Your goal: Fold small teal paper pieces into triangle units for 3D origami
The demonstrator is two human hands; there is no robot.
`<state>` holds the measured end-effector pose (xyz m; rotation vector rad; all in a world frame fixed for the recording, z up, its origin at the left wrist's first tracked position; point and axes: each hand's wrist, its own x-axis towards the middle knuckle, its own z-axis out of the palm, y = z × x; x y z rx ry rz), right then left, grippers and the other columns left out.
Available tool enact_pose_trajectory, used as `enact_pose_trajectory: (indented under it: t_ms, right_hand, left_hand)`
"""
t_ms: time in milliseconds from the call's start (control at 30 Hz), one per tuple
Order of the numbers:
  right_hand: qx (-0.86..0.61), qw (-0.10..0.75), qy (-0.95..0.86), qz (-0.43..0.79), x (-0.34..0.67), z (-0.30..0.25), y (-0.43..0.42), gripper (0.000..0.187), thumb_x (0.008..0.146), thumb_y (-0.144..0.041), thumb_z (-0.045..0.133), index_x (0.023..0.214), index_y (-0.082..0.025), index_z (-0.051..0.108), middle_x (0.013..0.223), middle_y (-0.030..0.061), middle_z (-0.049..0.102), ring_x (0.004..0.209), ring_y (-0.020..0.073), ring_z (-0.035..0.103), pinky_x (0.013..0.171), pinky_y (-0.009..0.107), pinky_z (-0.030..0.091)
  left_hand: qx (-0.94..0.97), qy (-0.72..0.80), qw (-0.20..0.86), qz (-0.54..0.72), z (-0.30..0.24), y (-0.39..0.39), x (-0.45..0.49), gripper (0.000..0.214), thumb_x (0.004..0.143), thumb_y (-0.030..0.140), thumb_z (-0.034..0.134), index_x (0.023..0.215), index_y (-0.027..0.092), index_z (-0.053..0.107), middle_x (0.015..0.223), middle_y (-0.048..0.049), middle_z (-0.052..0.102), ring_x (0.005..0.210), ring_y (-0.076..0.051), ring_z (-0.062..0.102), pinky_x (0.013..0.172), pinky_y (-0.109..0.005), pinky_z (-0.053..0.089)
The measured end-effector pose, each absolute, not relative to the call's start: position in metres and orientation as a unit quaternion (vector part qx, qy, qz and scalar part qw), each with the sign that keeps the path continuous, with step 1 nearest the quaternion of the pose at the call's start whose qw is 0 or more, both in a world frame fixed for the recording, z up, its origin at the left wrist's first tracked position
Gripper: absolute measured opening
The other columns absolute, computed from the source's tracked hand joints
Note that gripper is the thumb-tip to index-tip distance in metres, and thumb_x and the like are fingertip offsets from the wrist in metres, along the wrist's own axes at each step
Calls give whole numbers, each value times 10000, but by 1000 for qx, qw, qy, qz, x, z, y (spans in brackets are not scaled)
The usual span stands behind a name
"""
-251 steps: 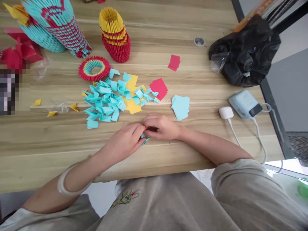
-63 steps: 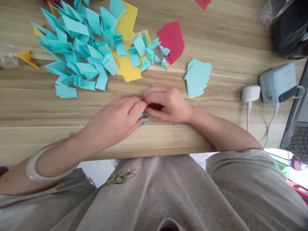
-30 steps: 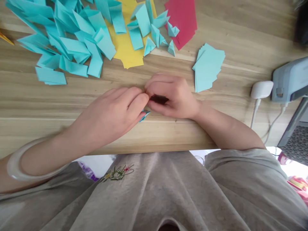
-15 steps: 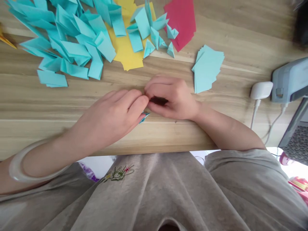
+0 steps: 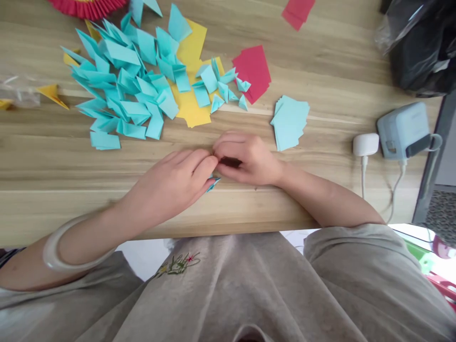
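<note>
My left hand (image 5: 178, 178) is closed over a small folded piece of blue paper (image 5: 213, 184); only its tip pokes out below the fingers. Against it, my right hand (image 5: 245, 159) has its fingers curled and pinched, the fingertips touching the left ones. Whatever the right fingertips grip is hidden. Beyond the hands lie small folded blue paper triangles (image 5: 217, 103) and a large group of folded blue papers (image 5: 131, 80). To the right of my right hand sits a stack of flat blue paper slips (image 5: 290, 122).
Yellow paper slips (image 5: 194, 111) lie partly under the blue pieces, beside red slips (image 5: 252, 73). More red slips (image 5: 298, 12) are farther back. On the right stand a white charger (image 5: 365, 144), a blue-grey device (image 5: 404, 130) with cables, and a black bag (image 5: 423, 52). The table edge (image 5: 228, 230) runs along my body.
The view has shifted and takes in more of the table's far side, including a red pleated item and the black bag. Both hands keep nearly the same pose together.
</note>
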<state>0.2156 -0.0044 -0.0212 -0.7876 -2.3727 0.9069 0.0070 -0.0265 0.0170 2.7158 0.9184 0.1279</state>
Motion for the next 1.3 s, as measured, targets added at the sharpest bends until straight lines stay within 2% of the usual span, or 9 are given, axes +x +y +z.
enact_pose_trajectory:
  t_ms: [333,600,1033,1300]
  right_hand:
    - [-281,262,-863,327,215,-25,-4,164,921,-212,454,783,-142,507,808,40,566,757,97,490,716,222,408]
    - [-276,276,-863,322,215,-26,-4,145,905,-192,469,780,-139,518,786,33,556,744,95,487,698,209,399]
    - [-272,287,-860,322,214,-27,-4,139,894,-179,479,773,-136,530,771,28,551,736,93,477,695,210,398]
    - [-272,291,-860,318,214,-28,-3,137,897,-179,490,772,-134,524,764,21,536,731,87,472,697,202,396]
  left_hand:
    - [948,297,106,48,17,-26,7,196,958,224,422,1049,113,555,989,-139,634,904,-289,637,746,-409,537]
    - [951,293,87,41,17,-26,7,210,964,239,409,1063,110,543,1020,-144,637,919,-283,636,755,-400,539]
    - [947,302,99,43,18,-26,7,184,967,251,431,1046,131,545,979,-123,629,905,-264,621,747,-369,515]
    - [953,285,77,60,18,-25,8,209,982,247,389,1024,104,536,945,-120,622,869,-268,626,716,-372,522]
